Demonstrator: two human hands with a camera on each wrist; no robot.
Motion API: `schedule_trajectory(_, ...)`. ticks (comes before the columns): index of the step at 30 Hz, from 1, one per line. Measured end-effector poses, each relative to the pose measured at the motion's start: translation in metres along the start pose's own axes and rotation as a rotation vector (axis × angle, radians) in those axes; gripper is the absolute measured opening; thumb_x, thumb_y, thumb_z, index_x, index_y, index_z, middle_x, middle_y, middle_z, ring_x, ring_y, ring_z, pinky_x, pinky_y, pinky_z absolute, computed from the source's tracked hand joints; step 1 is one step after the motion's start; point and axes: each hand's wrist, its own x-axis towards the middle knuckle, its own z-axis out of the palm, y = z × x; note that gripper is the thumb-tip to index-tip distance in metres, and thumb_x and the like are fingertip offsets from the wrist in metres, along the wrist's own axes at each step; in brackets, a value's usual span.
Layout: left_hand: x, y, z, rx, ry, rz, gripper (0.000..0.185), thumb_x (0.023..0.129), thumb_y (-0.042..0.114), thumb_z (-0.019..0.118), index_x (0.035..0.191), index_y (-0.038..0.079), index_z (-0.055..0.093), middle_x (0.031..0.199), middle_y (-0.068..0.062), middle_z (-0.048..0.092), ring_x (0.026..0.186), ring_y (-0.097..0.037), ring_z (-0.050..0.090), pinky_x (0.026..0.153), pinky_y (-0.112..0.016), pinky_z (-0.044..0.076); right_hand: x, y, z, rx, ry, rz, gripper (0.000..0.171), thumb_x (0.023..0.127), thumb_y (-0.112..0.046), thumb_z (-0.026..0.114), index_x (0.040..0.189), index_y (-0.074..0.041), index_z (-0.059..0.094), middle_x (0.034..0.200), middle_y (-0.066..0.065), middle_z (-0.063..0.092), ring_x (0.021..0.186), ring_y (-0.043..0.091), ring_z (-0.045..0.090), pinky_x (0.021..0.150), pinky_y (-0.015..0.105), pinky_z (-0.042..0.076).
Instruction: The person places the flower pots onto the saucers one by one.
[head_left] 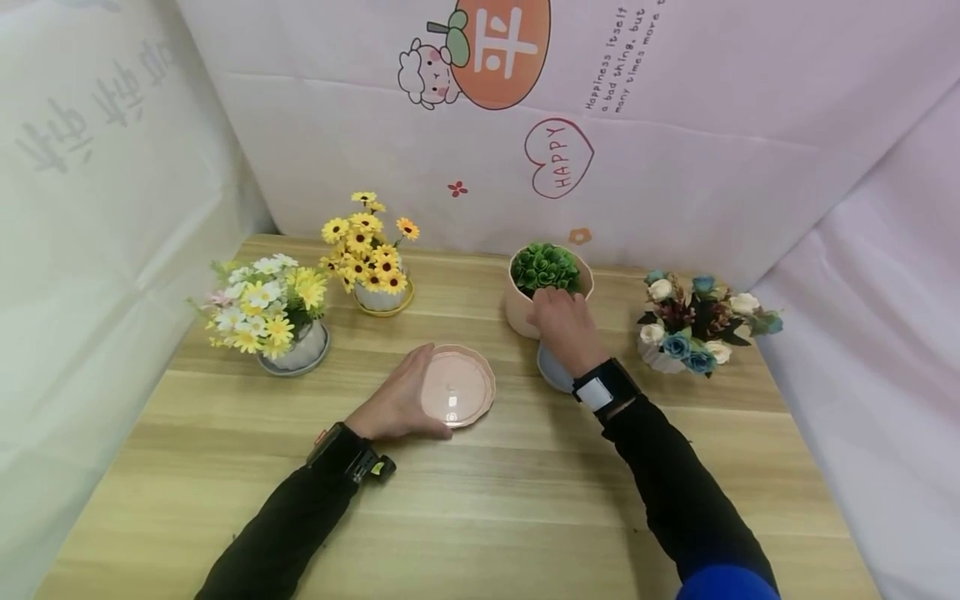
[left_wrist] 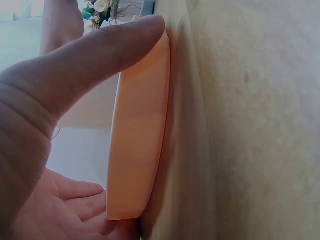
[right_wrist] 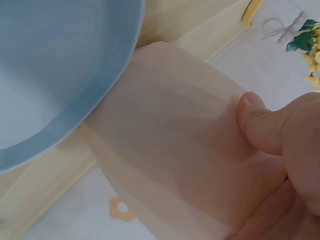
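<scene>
Two hands busy: my left hand [head_left: 395, 406] cups the pink saucer [head_left: 457, 385] on the worktop [head_left: 525, 500]; my right hand [head_left: 564, 327] grips the succulent pot [head_left: 525, 312]. Next, I judge, lift it squarely onto the saucer.

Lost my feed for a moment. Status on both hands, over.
Left hand grips round pink plastic saucer flat on wooden table. Right hand holds pink pot of green succulent. Pale blue saucer beside pot.
</scene>
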Motion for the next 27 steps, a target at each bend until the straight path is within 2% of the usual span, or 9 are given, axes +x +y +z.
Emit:
schedule_trajectory(6,0.001,-0.001,0.001,0.007,-0.005,0.0,0.148,0.059,0.037,0.103,0.168,0.001,0.011,0.176,-0.022,0.016,0.162,-0.041,0.022,0.131,-0.06,0.025,-0.008,-0.013,-0.006,-0.002,-0.019,-0.022,0.034,0.098,-0.029,0.074,0.089,-0.001,0.057,0.078,0.013,0.062,0.073,0.03,0.064,0.061,0.03,0.022)
schedule_trajectory(13,0.002,-0.001,0.0,0.007,-0.003,-0.005,0.148,0.059,0.037,0.103,0.168,0.001,0.011,0.176,-0.022,0.016,0.162,-0.04,0.022,0.131,-0.058,0.025,-0.015,-0.026,-0.012,0.054,-0.059,-0.034,0.032,0.099,-0.027,0.074,0.089,-0.003,0.055,0.083,0.012,0.063,0.076,0.029,0.063,0.063,0.031,0.024)
schedule_trajectory(22,0.001,0.0,-0.001,0.007,-0.008,-0.004,0.148,0.06,0.038,0.103,0.168,0.001,0.01,0.175,-0.022,0.017,0.161,-0.041,0.024,0.13,-0.06,0.027,-0.024,-0.038,-0.016,0.046,-0.003,-0.072,0.032,0.097,-0.026,0.077,0.091,-0.002,0.057,0.085,0.013,0.065,0.08,0.031,0.067,0.061,0.035,0.034)
schedule_trajectory(27,0.001,0.0,-0.001,0.014,-0.006,0.001,0.148,0.06,0.039,0.103,0.168,0.001,0.01,0.175,-0.022,0.018,0.161,-0.041,0.023,0.13,-0.06,0.026,-0.031,-0.044,-0.02,0.039,0.017,-0.095,0.034,0.095,-0.028,0.078,0.089,-0.003,0.056,0.083,0.012,0.064,0.078,0.03,0.066,0.061,0.033,0.034)
